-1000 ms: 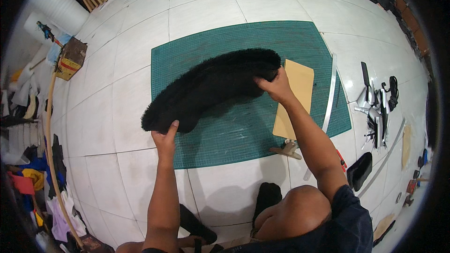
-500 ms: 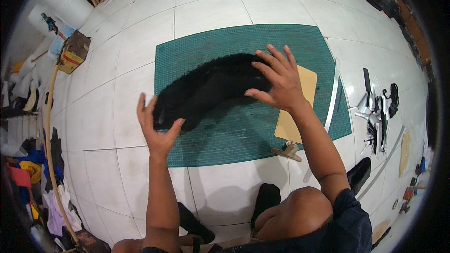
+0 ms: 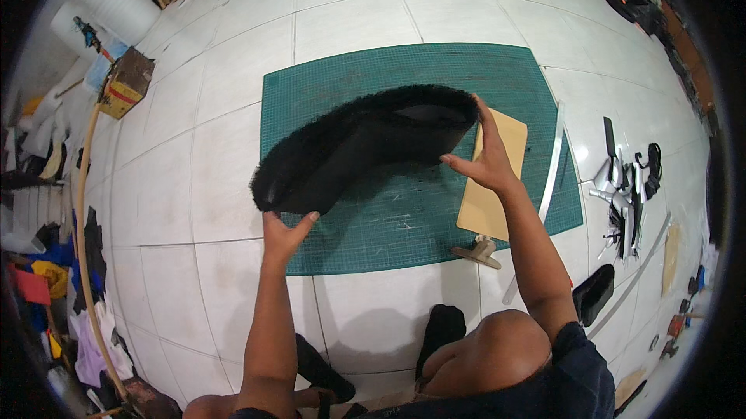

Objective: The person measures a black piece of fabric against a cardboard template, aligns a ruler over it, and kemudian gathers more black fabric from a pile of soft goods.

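Note:
A long, curved piece of black fleecy material (image 3: 365, 128) is held over the green cutting mat (image 3: 388, 244). Its far edge looks furry, while the nearer side is smooth and dark. My left hand (image 3: 284, 234) grips its left end, thumb in front and the fingers partly hidden behind it. At the right end, my right hand (image 3: 491, 163) has hold of the piece between thumb and fingers. A tan board (image 3: 486, 213) lies on the mat beside my right hand, with a metal bulldog clip (image 3: 478, 252) at its near end.
A metal ruler (image 3: 553, 163) crosses the mat's right side. Strips and scraps (image 3: 624, 198) lie on the tiles farther right. On the left are a worn box (image 3: 126, 85), a long pole (image 3: 80, 225) and heaped fabric (image 3: 54, 283). A black shoe (image 3: 594, 295) sits near my right arm.
Both hands have closed onto the ends of the black piece, where before they were spread over it. The piece has tilted, showing more of its smooth side, and its right end has shifted right.

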{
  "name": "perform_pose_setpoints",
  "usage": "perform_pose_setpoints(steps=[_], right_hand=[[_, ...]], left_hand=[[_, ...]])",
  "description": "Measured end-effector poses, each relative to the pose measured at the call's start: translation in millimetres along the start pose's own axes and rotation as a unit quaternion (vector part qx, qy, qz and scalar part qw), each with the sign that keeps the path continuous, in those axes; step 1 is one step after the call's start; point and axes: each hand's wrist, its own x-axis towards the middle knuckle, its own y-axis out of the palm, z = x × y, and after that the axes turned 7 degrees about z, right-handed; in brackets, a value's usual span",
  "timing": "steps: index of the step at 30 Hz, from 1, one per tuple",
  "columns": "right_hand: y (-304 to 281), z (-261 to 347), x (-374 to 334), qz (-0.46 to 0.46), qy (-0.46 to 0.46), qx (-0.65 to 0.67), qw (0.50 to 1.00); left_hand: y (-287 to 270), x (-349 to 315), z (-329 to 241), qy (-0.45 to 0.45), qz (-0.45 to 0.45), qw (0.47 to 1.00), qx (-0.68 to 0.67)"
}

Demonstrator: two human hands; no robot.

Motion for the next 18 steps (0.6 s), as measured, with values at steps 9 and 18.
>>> perform_pose_setpoints(steps=[9,18], right_hand=[[14,-61,-19,0.071,0.167,0.116,0.976],[17,-58,-8,0.049,0.163,0.148,0.974]], left_hand=[[3,5,-13,-0.115,0.007,0.992,-0.049],[2,-5,-1,-0.108,-0.018,0.993,-0.048]])
